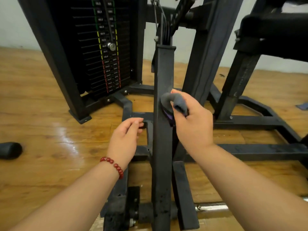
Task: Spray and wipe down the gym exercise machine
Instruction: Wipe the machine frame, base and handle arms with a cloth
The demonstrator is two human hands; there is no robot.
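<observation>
Gym: weight stack [106, 47], machine frame [164, 114]

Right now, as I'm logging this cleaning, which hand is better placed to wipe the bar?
Right. The right hand grips the cloth at the bar; the left hand is empty beside it.

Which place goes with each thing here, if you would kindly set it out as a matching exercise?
Things:
1. cloth
2. bracelet
3. pin
4. roller

Places:
A. lying on the floor, far left
B. in the weight stack
C. gripped by the right hand, at the bar
D. on the wrist of the left hand

Pairs: 1-C, 2-D, 3-B, 4-A
</observation>
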